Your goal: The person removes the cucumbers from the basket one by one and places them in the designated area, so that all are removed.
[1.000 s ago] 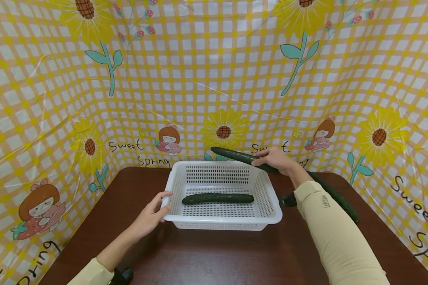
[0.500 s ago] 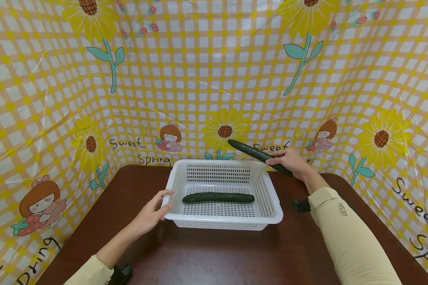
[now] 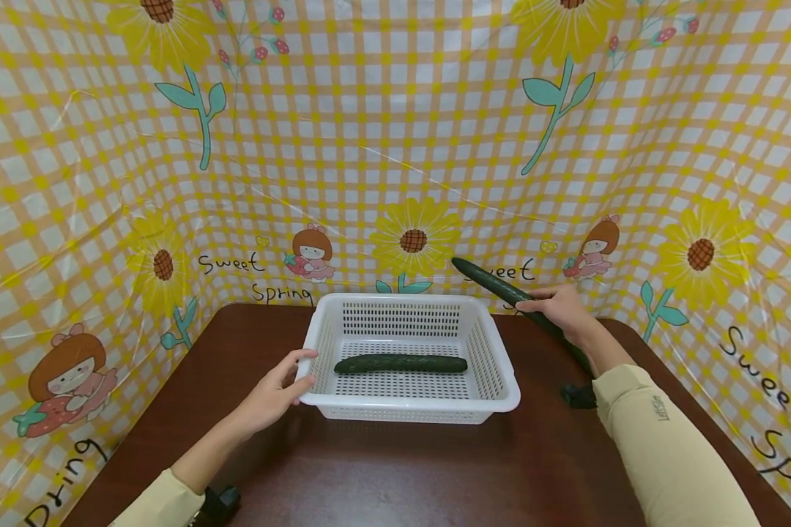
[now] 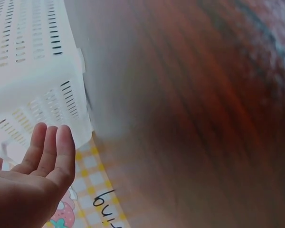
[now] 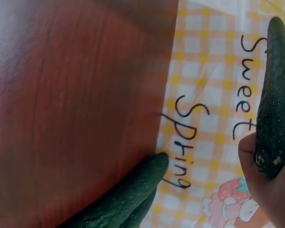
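A white perforated plastic basket [image 3: 409, 404] stands mid-table, with one dark green cucumber [image 3: 400, 363] lying crosswise on its floor. At the basket's left rim, my left hand [image 3: 266, 399] holds on with thumb and fingers. In the left wrist view, several fingers [image 4: 64, 147] are beside its slotted side wall. My right hand [image 3: 560, 311] grips another cucumber [image 3: 491, 282] beyond the basket's right rim, tilted with its far tip up and to the left. Below that hand, the right wrist view shows two more cucumbers [image 5: 123, 194] side by side on the table, partly out of frame.
The dark brown table [image 3: 395, 468] ends at a checked sunflower cloth [image 3: 395, 161] that rises behind and on both sides. A black wrist device [image 3: 576, 396] shows under the right forearm, and another [image 3: 217, 505] under the left.
My right hand has carried its cucumber rightward, from above the basket's back right corner to outside the right rim. The left hand and the basket have stayed in place.
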{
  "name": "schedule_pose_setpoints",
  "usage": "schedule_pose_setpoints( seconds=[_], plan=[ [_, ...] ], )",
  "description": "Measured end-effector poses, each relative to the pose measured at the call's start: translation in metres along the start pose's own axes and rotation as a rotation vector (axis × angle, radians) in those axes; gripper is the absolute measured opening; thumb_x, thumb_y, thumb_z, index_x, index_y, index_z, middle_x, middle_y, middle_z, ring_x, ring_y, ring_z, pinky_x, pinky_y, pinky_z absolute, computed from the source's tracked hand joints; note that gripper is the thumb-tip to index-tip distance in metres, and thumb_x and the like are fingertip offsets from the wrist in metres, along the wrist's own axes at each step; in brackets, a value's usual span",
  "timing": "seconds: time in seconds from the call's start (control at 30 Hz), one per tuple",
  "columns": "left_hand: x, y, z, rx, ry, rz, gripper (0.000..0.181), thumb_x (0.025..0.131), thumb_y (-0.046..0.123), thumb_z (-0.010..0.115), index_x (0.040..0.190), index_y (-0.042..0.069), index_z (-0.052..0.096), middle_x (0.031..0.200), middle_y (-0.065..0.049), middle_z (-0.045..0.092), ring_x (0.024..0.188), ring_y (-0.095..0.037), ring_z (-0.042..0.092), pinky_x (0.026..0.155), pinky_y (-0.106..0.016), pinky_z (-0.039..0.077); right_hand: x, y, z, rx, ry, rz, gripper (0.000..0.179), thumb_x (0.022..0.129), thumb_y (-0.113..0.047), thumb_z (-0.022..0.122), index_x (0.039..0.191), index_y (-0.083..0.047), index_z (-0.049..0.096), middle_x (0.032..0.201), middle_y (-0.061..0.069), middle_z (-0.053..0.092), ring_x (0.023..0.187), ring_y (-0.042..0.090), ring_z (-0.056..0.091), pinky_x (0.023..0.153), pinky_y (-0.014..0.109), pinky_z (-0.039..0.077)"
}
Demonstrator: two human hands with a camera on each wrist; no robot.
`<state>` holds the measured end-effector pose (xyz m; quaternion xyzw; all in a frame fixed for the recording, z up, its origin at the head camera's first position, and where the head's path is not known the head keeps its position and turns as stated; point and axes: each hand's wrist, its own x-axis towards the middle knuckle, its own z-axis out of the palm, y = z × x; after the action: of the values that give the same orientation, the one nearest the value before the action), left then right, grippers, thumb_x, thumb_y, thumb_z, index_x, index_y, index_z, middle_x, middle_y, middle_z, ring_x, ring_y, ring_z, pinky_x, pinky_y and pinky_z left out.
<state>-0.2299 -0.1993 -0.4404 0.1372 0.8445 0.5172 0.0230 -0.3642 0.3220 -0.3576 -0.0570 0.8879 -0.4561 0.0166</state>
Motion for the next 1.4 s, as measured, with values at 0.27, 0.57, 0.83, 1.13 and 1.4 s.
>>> schedule_pose_setpoints(
  seconds=[0.27,0.57,0.83,1.13,1.4],
  plan=[
    [-0.001,0.002,-0.002,0.001,-0.018,0.014,0.047,0.102,0.026,0.061,0.144,0.017,0.044,0.133,-0.021,0.059,0.105,-0.027,0.060,0.078,-0.037,0.049,-0.014,0.017,-0.008,-0.012,0.059,0.048,0.070,0.096,-0.035,0.069,0.145,0.008,0.045,0.157,0.033,0.029,0.143,0.053,0.025,0.113,0.062,0.031],
    [-0.001,0.004,-0.003,0.000,-0.037,0.027,0.045,0.102,0.024,0.060,0.144,0.016,0.044,0.126,-0.021,0.061,0.100,-0.025,0.059,0.077,-0.037,0.048,-0.028,0.034,-0.011,-0.013,0.117,0.098,0.074,0.096,-0.040,0.068,0.147,0.007,0.043,0.161,0.035,0.011,0.144,0.056,0.016,0.112,0.064,0.028],
    [-0.001,0.002,-0.005,-0.001,-0.017,0.004,0.045,0.102,0.024,0.060,0.144,0.019,0.044,0.127,-0.017,0.061,0.101,-0.022,0.060,0.079,-0.036,0.050,-0.035,0.046,-0.012,0.025,0.173,0.112,0.077,0.095,-0.043,0.068,0.147,0.007,0.042,0.159,0.035,0.021,0.144,0.055,0.021,0.111,0.065,0.031],
    [-0.003,0.001,-0.006,0.018,-0.020,0.006,0.044,0.103,0.023,0.059,0.144,0.018,0.044,0.119,-0.017,0.061,0.094,-0.022,0.058,0.077,-0.040,0.050,-0.048,0.067,-0.009,0.048,0.232,0.149,0.074,0.096,-0.041,0.068,0.147,0.007,0.043,0.158,0.034,0.024,0.140,0.054,0.028,0.108,0.063,0.036],
    [-0.003,0.001,-0.003,-0.004,-0.032,0.001,0.045,0.103,0.025,0.059,0.145,0.019,0.043,0.125,-0.018,0.061,0.097,-0.023,0.059,0.078,-0.037,0.049,-0.063,0.078,-0.005,0.013,0.289,0.199,0.071,0.095,-0.041,0.069,0.143,0.008,0.049,0.158,0.033,0.027,0.139,0.054,0.030,0.108,0.062,0.036]
  ],
)
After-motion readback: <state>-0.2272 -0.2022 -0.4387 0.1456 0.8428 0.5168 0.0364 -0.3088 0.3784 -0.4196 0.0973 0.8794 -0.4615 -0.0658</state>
